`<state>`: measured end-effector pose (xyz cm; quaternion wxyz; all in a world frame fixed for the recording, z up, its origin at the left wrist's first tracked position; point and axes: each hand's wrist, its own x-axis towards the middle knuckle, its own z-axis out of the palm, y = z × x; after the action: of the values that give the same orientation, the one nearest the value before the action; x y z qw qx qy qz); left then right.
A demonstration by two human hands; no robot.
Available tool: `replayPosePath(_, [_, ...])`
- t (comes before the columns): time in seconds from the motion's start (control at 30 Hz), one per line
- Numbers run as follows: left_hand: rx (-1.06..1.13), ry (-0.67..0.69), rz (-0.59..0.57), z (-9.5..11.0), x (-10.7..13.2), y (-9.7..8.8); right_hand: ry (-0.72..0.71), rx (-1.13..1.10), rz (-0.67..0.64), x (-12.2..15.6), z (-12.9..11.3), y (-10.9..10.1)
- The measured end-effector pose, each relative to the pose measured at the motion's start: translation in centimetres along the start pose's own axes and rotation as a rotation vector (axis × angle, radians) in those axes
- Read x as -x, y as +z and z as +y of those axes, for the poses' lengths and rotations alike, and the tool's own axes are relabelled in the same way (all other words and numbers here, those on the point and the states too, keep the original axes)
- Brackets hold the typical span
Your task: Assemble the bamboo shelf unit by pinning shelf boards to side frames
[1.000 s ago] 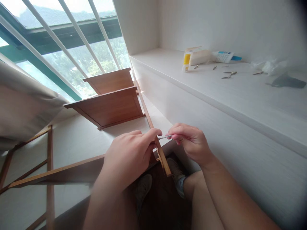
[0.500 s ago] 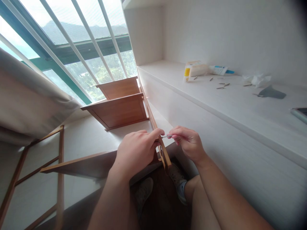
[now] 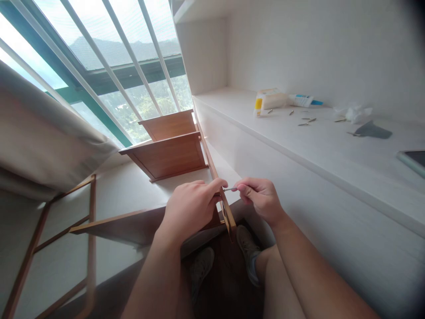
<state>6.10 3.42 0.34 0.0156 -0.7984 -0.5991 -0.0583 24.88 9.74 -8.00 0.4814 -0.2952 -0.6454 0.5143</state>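
Note:
My left hand point(image 3: 192, 206) is closed around the upright wooden side rail point(image 3: 212, 166) of a brown shelf unit, close to its near end. Between the thumb and fingers of my right hand point(image 3: 260, 195) is a thin metal rod point(image 3: 229, 189), perhaps a hex key. Its tip meets the outer face of the rail, right beside my left fingertips. Whatever the tip touches is too small to make out. A wooden shelf panel point(image 3: 133, 223) extends left under my left hand, and two more panels, a middle one point(image 3: 172, 155) and a far one point(image 3: 169, 124), join the rail beyond.
On the white ledge point(image 3: 332, 164) at right lie several metal bolts point(image 3: 308, 121), a yellow-labelled tube point(image 3: 258, 107), a blue-capped tube point(image 3: 303, 101), crumpled plastic point(image 3: 355, 114), a grey piece point(image 3: 373, 130) and a phone point(image 3: 413, 160). Another wooden frame point(image 3: 92, 221), a curtain point(image 3: 49, 137) and a barred window point(image 3: 126, 53) are left.
The view has shifted slightly. My right fingers have changed their position on the thin metal rod, now curled in more. My left hand keeps its hold on the rail.

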Motion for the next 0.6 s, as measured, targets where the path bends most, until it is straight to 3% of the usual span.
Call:
replayPosePath(0.17, [0.000, 0.002, 0.017, 0.0, 0.1, 0.1, 0.094, -0.063, 0.003, 0.2, -0.7, 0.2])
replayPosePath(0.6, [0.000, -0.008, 0.016, 0.3, 0.3, -0.3, 0.144, -0.109, -0.013, 0.3, -1.2, 0.4])
